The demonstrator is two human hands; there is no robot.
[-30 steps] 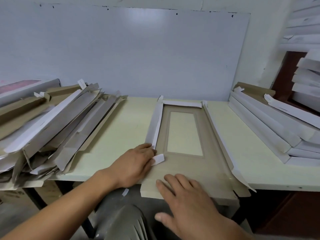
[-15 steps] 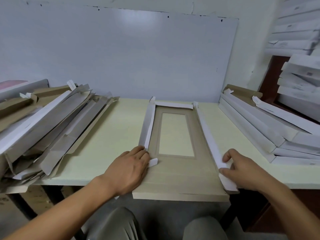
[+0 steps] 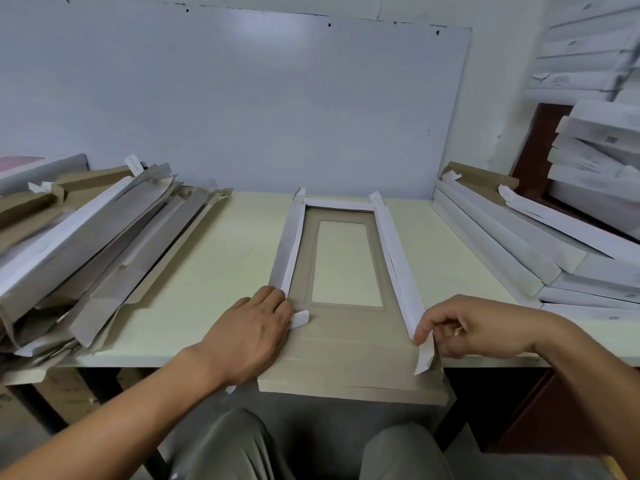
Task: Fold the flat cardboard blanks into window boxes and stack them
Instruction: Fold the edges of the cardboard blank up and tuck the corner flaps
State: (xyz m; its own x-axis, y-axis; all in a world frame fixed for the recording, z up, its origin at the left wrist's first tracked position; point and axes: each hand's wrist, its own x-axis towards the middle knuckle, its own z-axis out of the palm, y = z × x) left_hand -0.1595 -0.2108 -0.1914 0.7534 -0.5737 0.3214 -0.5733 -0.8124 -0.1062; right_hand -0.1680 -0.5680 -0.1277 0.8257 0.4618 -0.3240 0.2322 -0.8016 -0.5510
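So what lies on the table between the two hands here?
In the head view, the cardboard blank with its cut-out window lies between the left hand and right hand.

The left hand point(image 3: 254, 329) covers the near end of the blank's point(image 3: 346, 358) left flap point(image 3: 288, 252). The left pile point(image 3: 86, 244) and the right stack point(image 3: 540, 237) are cut by the picture's edges. Labels on the shelf boxes point(image 3: 602, 147) are too small to read (only dark marks).

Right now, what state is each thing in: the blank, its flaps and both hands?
Window blank: flat, near end overhanging the table.
Left side flap: folded up.
Right side flap: folded up.
Left hand: open, resting by the left flap.
Right hand: pinching the right flap's end tab.
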